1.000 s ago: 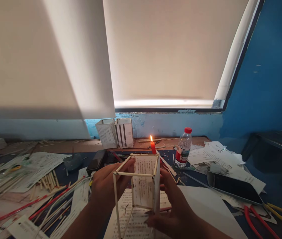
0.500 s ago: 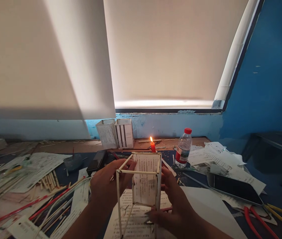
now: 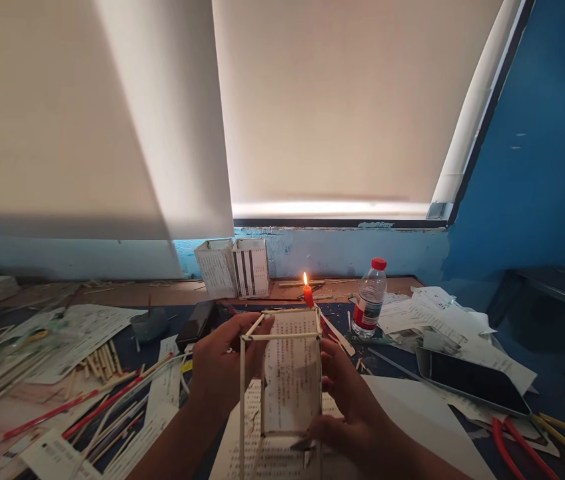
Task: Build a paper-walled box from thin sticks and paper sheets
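Observation:
Between my hands is an open box frame of thin wooden sticks (image 3: 242, 400), with a printed paper panel (image 3: 292, 373) on its far side. My left hand (image 3: 217, 363) grips the frame near its upper left far corner, fingers closed around the edge. My right hand (image 3: 350, 400) holds the right side, with its thumb low by the near right upright. A small dark pointed piece (image 3: 301, 444) shows beside that thumb; its kind is unclear. Beneath the frame lie a printed sheet (image 3: 230, 453) and a white sheet (image 3: 417, 413).
A lit red candle (image 3: 308, 295) burns just beyond the frame. Behind stand two paper-covered boxes (image 3: 251, 270). A water bottle (image 3: 368, 300), phone (image 3: 472, 380) and red-handled tool (image 3: 507, 450) are right. Loose sticks (image 3: 100, 360) and a cup (image 3: 148, 327) are left.
The frame has tilted, so more of its printed panel faces me and its top looks narrower. Both hands keep their hold. The view has shifted slightly.

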Demonstrator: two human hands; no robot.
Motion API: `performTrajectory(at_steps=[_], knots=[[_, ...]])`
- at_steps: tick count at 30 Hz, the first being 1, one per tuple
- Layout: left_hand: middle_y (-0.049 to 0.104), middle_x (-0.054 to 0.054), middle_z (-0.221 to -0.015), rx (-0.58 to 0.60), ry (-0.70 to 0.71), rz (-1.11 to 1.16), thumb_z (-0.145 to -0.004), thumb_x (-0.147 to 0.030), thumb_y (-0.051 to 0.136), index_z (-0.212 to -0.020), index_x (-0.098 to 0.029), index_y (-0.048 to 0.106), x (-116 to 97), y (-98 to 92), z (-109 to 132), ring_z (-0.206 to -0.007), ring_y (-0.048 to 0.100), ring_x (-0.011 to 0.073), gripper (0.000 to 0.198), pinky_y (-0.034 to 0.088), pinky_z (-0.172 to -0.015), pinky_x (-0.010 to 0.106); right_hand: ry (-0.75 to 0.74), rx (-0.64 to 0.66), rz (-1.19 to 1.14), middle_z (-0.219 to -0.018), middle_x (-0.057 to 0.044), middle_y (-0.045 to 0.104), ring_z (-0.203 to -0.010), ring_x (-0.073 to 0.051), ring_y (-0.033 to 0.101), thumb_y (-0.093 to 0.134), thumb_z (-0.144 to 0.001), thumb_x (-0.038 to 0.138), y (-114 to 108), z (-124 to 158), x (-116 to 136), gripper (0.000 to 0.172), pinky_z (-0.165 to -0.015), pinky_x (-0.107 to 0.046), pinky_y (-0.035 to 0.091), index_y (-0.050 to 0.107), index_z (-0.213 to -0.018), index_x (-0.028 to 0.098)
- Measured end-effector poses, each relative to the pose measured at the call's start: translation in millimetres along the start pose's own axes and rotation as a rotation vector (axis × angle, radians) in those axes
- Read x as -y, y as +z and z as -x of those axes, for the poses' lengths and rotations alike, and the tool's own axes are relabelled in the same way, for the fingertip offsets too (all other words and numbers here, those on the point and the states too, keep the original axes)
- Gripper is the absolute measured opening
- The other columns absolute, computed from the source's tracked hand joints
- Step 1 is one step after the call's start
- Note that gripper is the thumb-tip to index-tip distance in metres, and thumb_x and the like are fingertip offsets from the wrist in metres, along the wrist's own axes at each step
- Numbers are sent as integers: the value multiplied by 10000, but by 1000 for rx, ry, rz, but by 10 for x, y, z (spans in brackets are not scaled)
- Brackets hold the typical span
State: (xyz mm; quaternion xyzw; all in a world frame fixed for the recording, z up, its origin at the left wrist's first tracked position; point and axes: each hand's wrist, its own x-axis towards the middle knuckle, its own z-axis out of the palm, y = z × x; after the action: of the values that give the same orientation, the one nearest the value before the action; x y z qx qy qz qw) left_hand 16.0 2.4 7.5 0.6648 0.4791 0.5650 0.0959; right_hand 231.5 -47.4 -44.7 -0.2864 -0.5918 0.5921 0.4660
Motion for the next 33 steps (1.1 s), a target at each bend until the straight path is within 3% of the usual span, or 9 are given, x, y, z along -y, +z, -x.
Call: performTrajectory(at_steps=[3,6,10,16,33], knots=[[824,40,-764,-1,35,-15,-888,-403,706,-976,-183,826,20,-5,11,-625,743,202,266,563,-532,243,-49,-6,23,-1340,-113,589,-1111,-298,612,832,-772,600,11,-24,43,841,-1010,-501,503,452,-1469,322],[773,17,-632,7,42,-35,-875,-426,723,-959,-174,817,9,-6,18,-525,694,179,281,530,-473,237,-61,-3,51,-1311,-111,603,-1097,-295,613,827,-762,625,9,-30,51,836,-1042,-509,472,474,-1453,314],[749,11,-599,-5,66,-102,-881,-431,728,-922,-166,810,8,-27,24,-512,690,173,280,509,-470,233,-38,-9,44,-1340,-116,588,-1098,-299,611,841,-752,605,-15,-15,-30,856,-1020,-512,490,448,-1465,338],[794,30,-670,-50,229,-167,-892,-366,729,-955,-136,831,67,-37,28,-550,722,168,259,506,-509,227,5,-28,43,-1390,-119,557,-1158,-316,577,840,-752,608,-24,12,-88,862,-1005,-523,504,445,-1475,357],[791,6,-669,-73,213,-190,-900,-378,713,-945,-186,831,58,-31,43,-557,716,161,230,531,-562,244,27,-7,55,-1371,-132,565,-1180,-340,562,835,-726,650,-4,4,-48,933,-862,-474,584,419,-1505,349]])
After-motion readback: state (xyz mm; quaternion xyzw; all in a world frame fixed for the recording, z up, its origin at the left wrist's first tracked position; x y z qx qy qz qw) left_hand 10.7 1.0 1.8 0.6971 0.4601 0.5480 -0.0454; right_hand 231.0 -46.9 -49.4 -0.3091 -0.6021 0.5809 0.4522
